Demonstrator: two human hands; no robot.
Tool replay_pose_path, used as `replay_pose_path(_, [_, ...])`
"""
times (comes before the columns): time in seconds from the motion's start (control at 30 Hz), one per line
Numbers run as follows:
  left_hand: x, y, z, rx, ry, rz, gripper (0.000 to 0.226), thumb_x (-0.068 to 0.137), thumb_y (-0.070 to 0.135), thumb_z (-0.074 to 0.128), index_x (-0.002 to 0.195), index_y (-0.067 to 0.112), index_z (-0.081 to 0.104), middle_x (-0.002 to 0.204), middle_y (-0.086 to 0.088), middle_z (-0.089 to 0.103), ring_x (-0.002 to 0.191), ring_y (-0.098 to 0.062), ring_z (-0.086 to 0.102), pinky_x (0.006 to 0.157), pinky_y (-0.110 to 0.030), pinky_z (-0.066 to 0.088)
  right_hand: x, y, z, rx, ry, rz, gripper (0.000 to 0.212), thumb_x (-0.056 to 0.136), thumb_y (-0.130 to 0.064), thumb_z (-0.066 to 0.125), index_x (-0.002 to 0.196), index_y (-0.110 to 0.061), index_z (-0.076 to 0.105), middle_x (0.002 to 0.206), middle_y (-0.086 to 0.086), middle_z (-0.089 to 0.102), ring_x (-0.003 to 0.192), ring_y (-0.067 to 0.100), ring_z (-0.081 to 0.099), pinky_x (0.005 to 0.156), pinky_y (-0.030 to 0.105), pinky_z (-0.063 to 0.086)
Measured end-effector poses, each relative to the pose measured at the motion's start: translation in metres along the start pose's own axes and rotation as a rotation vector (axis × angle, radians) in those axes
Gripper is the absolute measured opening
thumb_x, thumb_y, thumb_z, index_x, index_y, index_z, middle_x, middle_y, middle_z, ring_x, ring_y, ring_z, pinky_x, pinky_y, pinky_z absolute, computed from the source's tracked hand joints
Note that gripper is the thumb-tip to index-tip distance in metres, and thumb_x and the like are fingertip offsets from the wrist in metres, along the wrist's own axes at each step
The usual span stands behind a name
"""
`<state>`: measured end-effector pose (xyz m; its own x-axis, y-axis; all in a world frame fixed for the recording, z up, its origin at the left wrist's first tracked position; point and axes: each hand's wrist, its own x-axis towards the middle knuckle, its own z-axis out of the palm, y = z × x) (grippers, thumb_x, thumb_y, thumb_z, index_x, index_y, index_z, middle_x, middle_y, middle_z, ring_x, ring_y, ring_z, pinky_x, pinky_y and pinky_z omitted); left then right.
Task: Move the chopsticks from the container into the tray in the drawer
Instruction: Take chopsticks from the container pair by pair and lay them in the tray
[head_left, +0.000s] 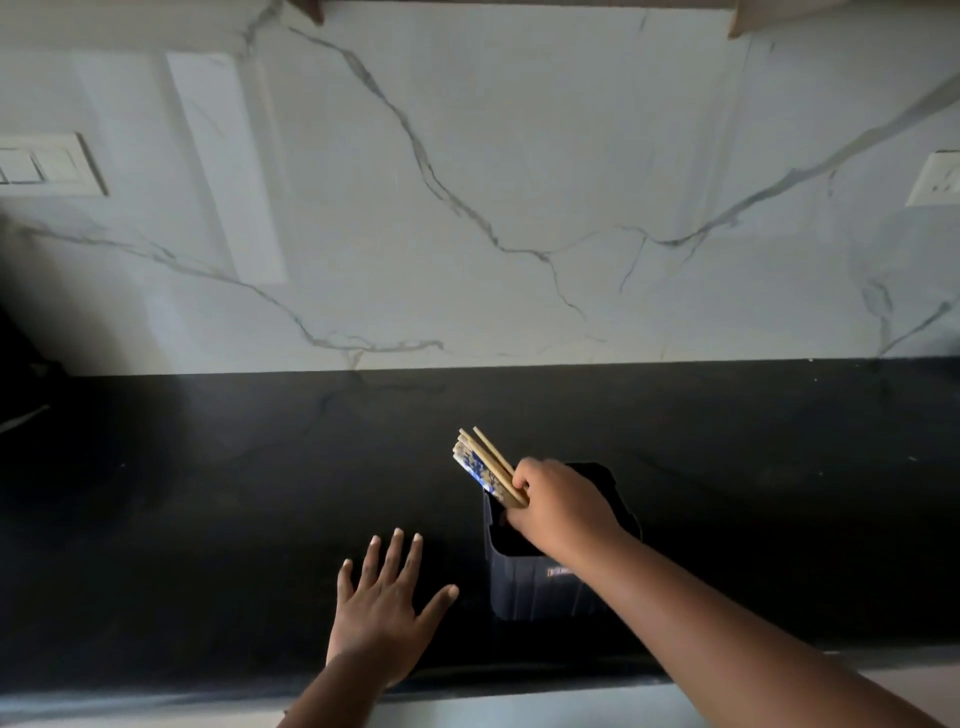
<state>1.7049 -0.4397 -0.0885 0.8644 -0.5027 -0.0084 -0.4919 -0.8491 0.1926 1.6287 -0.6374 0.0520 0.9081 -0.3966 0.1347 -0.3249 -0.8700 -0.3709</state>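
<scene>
Gripping chopsticks (485, 470) above container (524, 582), right hand (558, 506).

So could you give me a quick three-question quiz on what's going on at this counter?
1. True or false: the right hand grips a bundle of chopsticks above the dark container.
2. Which fits the left hand? A) curled round a chopstick B) fingers spread, holding nothing C) inside the container
3. Fill in: the container stands on the black ____.

Key: 1 true; 2 B; 3 countertop. The drawer and tray are not in view.
</scene>
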Motion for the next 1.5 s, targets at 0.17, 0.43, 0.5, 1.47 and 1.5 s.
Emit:
replay_pose_path(0.17, [0.001, 0.001, 0.000, -0.023, 0.006, -0.005, 0.094, 0.074, 0.085, 0.001, 0.152, 0.035, -0.005, 0.160, 0.011, -0.013, 0.146, -0.013, -0.019, 0.117, -0.044, -0.009, 0.001, -0.004, 0.007, -0.010, 0.005, -0.020, 0.015, 0.086, -0.031, 0.061, 0.084, -0.020, 0.051, 0.090, 0.001, 0.063, 0.078, 0.023, 0.062, 0.056, 0.029, 0.039])
replay_pose_path(0.43, [0.001, 0.001, -0.001, -0.026, 0.007, -0.015, 0.089, 0.078, 0.084, 0.007, 0.152, 0.037, -0.006, 0.161, 0.011, -0.012, 0.145, -0.012, -0.020, 0.116, -0.043, -0.010, -0.003, 0.001, 0.003, 0.027, 0.019, -0.018, 0.014, 0.088, -0.029, 0.058, 0.081, -0.018, 0.053, 0.082, -0.004, 0.064, 0.064, 0.015, 0.053, 0.045, 0.024, 0.031])
replay_pose_path(0.5, [0.001, 0.002, -0.001, -0.029, 0.007, -0.029, 0.089, 0.077, 0.084, 0.009, 0.152, 0.039, -0.005, 0.161, 0.012, -0.011, 0.146, -0.012, -0.018, 0.116, -0.042, -0.009, -0.003, 0.001, -0.003, 0.014, 0.017, -0.008, 0.012, 0.088, -0.027, 0.057, 0.080, -0.017, 0.054, 0.078, -0.004, 0.063, 0.064, 0.017, 0.052, 0.046, 0.027, 0.032])
replay_pose_path(1.47, [-0.035, 0.134, -0.276, -1.452, -0.007, 0.220, 0.010, 0.086, 0.010, 0.070, 0.094, 0.015, 0.074, 0.088, -0.012, 0.076, 0.074, -0.023, 0.073, 0.065, -0.031, 0.060, -0.033, -0.050, -0.233, 0.933, 0.113, -0.193, 0.018, 0.087, -0.013, 0.069, 0.101, -0.022, 0.074, 0.098, -0.001, 0.077, 0.087, 0.012, 0.073, 0.079, 0.029, 0.060])
replay_pose_path(1.5, [-0.034, 0.132, -0.278, -1.478, -0.044, 0.203, 0.011, 0.086, 0.011, 0.070, 0.096, 0.013, 0.073, 0.091, -0.011, 0.077, 0.078, -0.024, 0.074, 0.063, -0.029, 0.059, -0.038, -0.051, -0.242, 0.855, 0.214, -0.305, 0.020, 0.086, -0.015, 0.070, 0.098, -0.030, 0.073, 0.099, -0.011, 0.075, 0.091, 0.005, 0.071, 0.086, 0.027, 0.057])
